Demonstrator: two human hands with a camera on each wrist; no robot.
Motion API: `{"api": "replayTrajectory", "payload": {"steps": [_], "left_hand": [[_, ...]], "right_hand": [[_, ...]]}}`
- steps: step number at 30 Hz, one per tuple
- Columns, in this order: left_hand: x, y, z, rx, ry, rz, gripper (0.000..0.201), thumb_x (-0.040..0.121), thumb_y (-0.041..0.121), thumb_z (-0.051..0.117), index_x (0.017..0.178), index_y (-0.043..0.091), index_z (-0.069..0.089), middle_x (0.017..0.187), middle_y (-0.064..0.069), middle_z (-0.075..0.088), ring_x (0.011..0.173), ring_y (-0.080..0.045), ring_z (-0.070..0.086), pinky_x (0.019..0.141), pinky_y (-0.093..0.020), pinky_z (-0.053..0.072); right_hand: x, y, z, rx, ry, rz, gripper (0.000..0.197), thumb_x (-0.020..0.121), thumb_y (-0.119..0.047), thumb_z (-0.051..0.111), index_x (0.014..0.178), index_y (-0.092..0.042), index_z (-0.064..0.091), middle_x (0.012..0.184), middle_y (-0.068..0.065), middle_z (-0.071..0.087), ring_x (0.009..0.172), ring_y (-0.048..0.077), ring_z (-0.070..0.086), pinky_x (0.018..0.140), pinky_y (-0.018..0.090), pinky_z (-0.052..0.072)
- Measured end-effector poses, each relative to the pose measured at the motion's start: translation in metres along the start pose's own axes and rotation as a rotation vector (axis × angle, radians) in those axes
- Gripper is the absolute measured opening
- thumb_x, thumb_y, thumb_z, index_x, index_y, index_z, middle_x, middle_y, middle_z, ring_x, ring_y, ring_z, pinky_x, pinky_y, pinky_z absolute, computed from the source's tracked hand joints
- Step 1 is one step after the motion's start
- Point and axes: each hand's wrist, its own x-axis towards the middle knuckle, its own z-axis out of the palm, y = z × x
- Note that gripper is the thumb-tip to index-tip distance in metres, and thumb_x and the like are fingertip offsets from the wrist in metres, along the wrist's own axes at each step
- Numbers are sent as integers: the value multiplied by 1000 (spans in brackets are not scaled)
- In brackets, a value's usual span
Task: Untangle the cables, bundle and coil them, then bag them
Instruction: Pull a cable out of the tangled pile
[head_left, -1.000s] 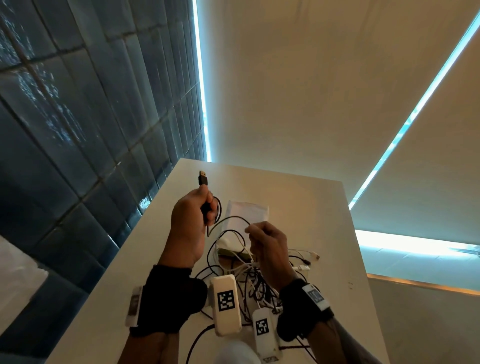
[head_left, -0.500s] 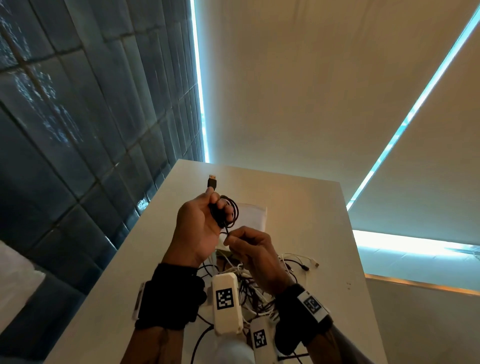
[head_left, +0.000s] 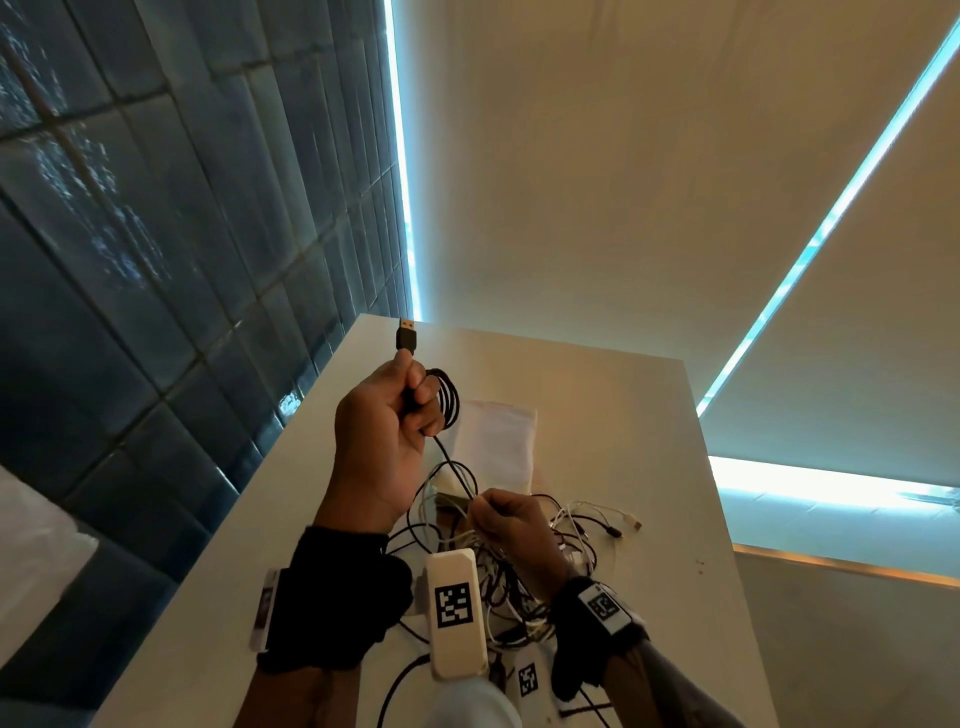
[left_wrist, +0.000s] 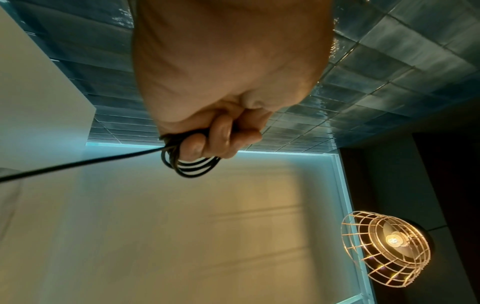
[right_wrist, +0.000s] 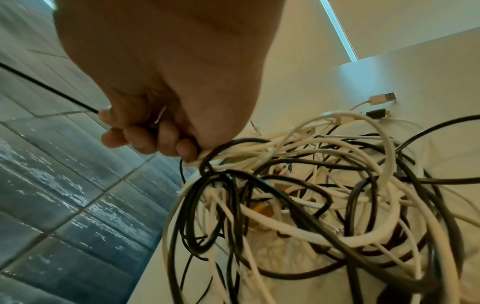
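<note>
My left hand (head_left: 384, 441) is raised over the table and grips a black cable wound in several loops (head_left: 448, 397) round its fingers; the cable's USB plug (head_left: 406, 336) sticks up above the fist. In the left wrist view the loops (left_wrist: 193, 166) hang below the curled fingers (left_wrist: 221, 139). The free strand (head_left: 452, 462) runs down to my right hand (head_left: 511, 525), which pinches it (right_wrist: 52, 92) just above a tangle of black and white cables (right_wrist: 311, 195). The tangled pile (head_left: 498, 577) lies on the white table (head_left: 649, 441). A clear plastic bag (head_left: 496, 441) lies flat behind the hands.
Loose cable ends with plugs (head_left: 623, 525) lie to the right of the pile. A dark tiled wall (head_left: 156, 260) runs along the table's left edge. A wire-cage lamp (left_wrist: 387, 251) shows in the left wrist view.
My left hand has risen and now carries more black loops. My right hand came up to the left hand, then dropped back toward the pile, sliding along the strand.
</note>
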Motion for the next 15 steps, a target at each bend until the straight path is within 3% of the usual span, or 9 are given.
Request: {"api": "replayTrajectory", "payload": {"steps": [4, 6, 9, 12, 15], "left_hand": [[-1, 9, 1, -23, -27, 34, 38, 102, 23, 33, 66, 16, 44, 57, 5, 37, 46, -7, 27, 48, -20, 29], [-3, 14, 1, -30, -36, 48, 38, 102, 24, 33, 66, 16, 44, 58, 5, 37, 47, -7, 28, 48, -19, 30], [-6, 18, 1, -22, -42, 63, 39, 102, 24, 33, 65, 17, 44, 58, 5, 36, 47, -7, 27, 48, -19, 29], [-3, 18, 2, 64, -28, 85, 39, 102, 22, 33, 65, 16, 43, 57, 5, 37, 47, -7, 26, 48, -20, 27], [-1, 17, -1, 223, 20, 102, 39, 102, 18, 34, 64, 15, 43, 55, 5, 40, 44, -7, 27, 48, -22, 24]], "right_hand": [[-2, 7, 0, -53, -2, 9, 32, 98, -14, 52, 68, -12, 62, 59, -4, 52, 54, 8, 41, 53, 19, 34], [-3, 12, -2, -62, 0, 21, 32, 98, -13, 51, 68, -13, 61, 58, -9, 53, 53, 6, 42, 54, 18, 35], [-3, 14, -2, -105, 4, 29, 32, 98, -13, 52, 67, -15, 61, 58, -6, 50, 52, 7, 41, 54, 20, 35], [-5, 6, 1, -146, 64, 34, 27, 96, -11, 53, 74, -3, 65, 60, -3, 57, 50, 3, 46, 52, 17, 38], [-9, -13, 1, -44, 161, 13, 23, 93, -11, 58, 81, 7, 64, 66, 7, 66, 50, 5, 54, 47, 16, 41]]}}
